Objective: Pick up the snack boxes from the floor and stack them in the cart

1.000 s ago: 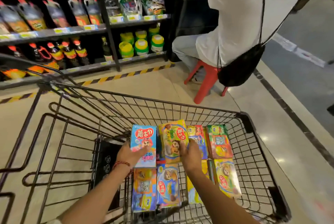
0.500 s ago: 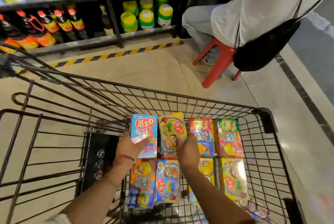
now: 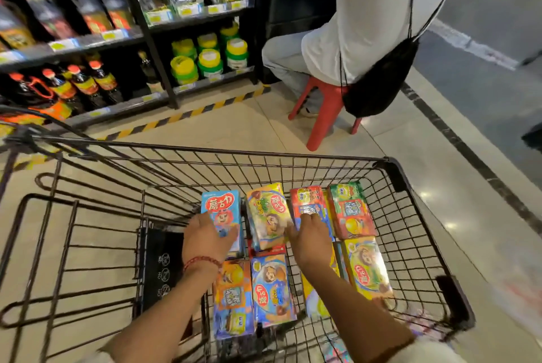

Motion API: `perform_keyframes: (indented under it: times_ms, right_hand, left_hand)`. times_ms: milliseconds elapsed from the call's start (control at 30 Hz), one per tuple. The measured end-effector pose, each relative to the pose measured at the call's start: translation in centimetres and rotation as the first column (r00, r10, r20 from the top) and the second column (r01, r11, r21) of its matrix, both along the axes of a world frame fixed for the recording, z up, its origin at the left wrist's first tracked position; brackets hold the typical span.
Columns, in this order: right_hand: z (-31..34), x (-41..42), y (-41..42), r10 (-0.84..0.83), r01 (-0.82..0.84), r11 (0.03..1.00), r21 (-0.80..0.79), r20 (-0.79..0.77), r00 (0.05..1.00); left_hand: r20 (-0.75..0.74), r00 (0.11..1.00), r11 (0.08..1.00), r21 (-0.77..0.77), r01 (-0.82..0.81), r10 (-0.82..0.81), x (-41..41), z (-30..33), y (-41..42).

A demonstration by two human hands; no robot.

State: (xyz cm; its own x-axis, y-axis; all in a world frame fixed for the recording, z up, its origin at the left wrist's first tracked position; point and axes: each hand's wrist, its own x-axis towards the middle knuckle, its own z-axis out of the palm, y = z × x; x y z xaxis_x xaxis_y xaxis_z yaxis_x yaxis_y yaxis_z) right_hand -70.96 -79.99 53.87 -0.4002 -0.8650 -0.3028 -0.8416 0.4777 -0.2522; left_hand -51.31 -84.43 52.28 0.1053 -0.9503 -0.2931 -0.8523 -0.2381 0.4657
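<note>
Several colourful snack boxes lie flat in two rows on the bottom of the black wire cart point(image 3: 293, 155). My left hand point(image 3: 205, 238) rests palm down on the blue box point(image 3: 220, 205) at the far left of the back row, thumb spread to the right. My right hand point(image 3: 311, 237) lies with straight fingers against the right edge of the yellow-green box point(image 3: 265, 213) and on the red and blue box point(image 3: 308, 201). A green and red box point(image 3: 350, 210) sits at the far right. No boxes show on the floor.
A person in a white shirt sits on a red stool point(image 3: 324, 110) just beyond the cart, a black bag point(image 3: 378, 84) hanging at their back. Store shelves point(image 3: 123, 37) with bottles and jars stand at the left behind a yellow-black floor stripe point(image 3: 187, 114). Tiled floor runs along the right.
The view has tilted back up. My left hand has gone from gripping the blue box to lying flat on it. My right hand slid right, off the yellow-green box's front.
</note>
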Motion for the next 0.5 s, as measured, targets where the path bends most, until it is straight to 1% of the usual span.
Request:
perform_keyframes:
  times_ms: [100,167,233,300,367,400,467,500]
  right_hand:
    - [2.2,-1.1,2.4,0.06,-0.063,0.997,-0.034,-0.069,0.996]
    - [3.8,-1.8,4.1,0.048,-0.058,0.994,-0.092,-0.103,0.994]
    - [5.3,-2.6,5.8,0.022,-0.036,0.995,-0.097,-0.143,0.989]
    - [6.9,-3.6,7.5,0.008,-0.033,0.993,-0.116,-0.203,0.979]
    - [8.3,-5.0,9.6,-0.024,-0.005,0.995,-0.104,-0.275,0.961]
    - [8.9,-5.8,10.7,-0.043,0.009,0.994,-0.109,-0.317,0.947]
    - [10.2,-7.5,13.2,-0.072,0.043,0.995,-0.087,-0.357,0.932]
    - [11.0,-8.3,14.5,-0.104,0.073,0.993,-0.094,-0.379,0.919]
  left_hand:
    - [0.052,0.981,0.982,-0.016,0.191,-0.19,-1.2,2.5,0.3]
    - [0.084,0.94,0.942,-0.031,0.334,-0.331,-2.6,4.3,0.5]
    - [0.078,0.89,0.888,-0.074,0.454,-0.449,-4.3,6.1,1.2]
    - [0.123,0.811,0.808,-0.087,0.583,-0.572,-6.4,7.8,1.9]
    - [0.162,0.733,0.726,-0.111,0.679,-0.661,-8.7,9.2,2.8]
    - [0.179,0.686,0.676,-0.125,0.727,-0.705,-10.0,9.9,3.4]
    - [0.227,0.573,0.559,-0.128,0.819,-0.787,-12.8,11.3,4.8]
    - [0.237,0.531,0.515,-0.132,0.847,-0.814,-14.2,12.0,5.7]
